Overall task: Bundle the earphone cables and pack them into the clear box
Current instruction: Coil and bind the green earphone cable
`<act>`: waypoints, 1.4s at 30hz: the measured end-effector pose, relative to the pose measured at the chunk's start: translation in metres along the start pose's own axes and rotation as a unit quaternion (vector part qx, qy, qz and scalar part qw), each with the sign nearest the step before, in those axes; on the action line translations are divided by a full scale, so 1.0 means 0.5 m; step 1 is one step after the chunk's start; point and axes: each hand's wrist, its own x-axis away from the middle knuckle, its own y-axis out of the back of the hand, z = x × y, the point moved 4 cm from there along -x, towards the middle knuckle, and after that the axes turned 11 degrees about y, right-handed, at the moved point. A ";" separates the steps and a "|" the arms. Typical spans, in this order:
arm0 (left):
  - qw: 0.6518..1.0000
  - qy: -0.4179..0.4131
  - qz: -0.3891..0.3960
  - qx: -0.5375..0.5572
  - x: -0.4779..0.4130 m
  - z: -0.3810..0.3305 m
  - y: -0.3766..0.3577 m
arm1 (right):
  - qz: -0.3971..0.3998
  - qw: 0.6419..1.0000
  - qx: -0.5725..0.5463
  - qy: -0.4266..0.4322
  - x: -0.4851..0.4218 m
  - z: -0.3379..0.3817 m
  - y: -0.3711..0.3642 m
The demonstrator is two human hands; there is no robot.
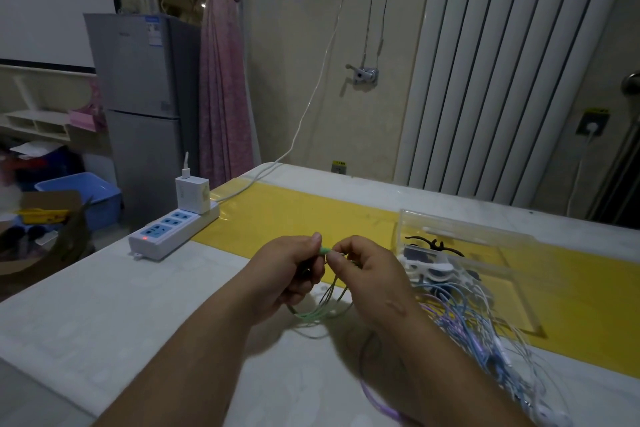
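A: Where is our green earphone cable (311, 314)?

B: Above the tabletop's (138, 305) middle, toward its near edge. Our left hand (291, 274) curls round the loops; our right hand (367, 274) pinches the green end (325, 251) between thumb and forefinger.

A: Then we wind that end snugly round the loops and tuck it in.

B: Yes. The clear box (450, 225) sits toward the right edge; the tangle of purple and blue cables (467, 319) beside it, under our right forearm, may snag us. The power strip (173, 229) at the left edge is well apart.
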 end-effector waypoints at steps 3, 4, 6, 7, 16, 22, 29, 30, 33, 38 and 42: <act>1.000 -0.025 -0.002 0.015 -0.003 -0.003 0.000 | -0.028 1.000 0.009 0.000 -0.004 0.004 0.004; 0.999 -0.033 -0.002 0.014 -0.004 -0.004 0.000 | -0.039 0.999 0.002 -0.005 -0.005 0.002 0.007; 0.999 -0.048 -0.004 0.012 -0.005 -0.007 0.003 | -0.070 0.997 -0.029 -0.027 -0.007 -0.008 0.013; 0.998 -0.057 -0.007 0.013 -0.006 -0.008 0.005 | -0.082 0.994 -0.053 -0.040 -0.006 -0.011 0.015; 0.995 -0.096 -0.020 -0.014 -0.001 -0.012 0.005 | -0.099 0.969 -0.193 -0.118 0.001 -0.021 0.010; 0.993 -0.108 -0.039 -0.009 -0.008 -0.011 0.009 | -0.084 0.983 -0.133 -0.094 -0.001 -0.020 0.013; 0.995 -0.097 0.001 -0.003 -0.006 -0.012 0.002 | -0.078 0.992 -0.074 -0.068 -0.001 -0.014 0.018; 0.995 -0.101 0.004 0.000 -0.006 -0.013 0.001 | -0.069 0.992 -0.075 -0.072 -0.001 -0.015 0.015; 0.995 -0.103 0.003 0.007 -0.006 -0.015 0.002 | -0.058 0.991 -0.081 -0.085 -0.001 -0.015 0.009; 0.997 -0.081 -0.008 0.006 -0.008 -0.010 -0.001 | -0.083 0.989 -0.090 -0.084 -0.002 -0.014 0.009; 0.997 -0.079 -0.003 -0.011 -0.010 -0.005 -0.006 | -0.117 0.987 -0.078 -0.071 0.000 -0.012 0.012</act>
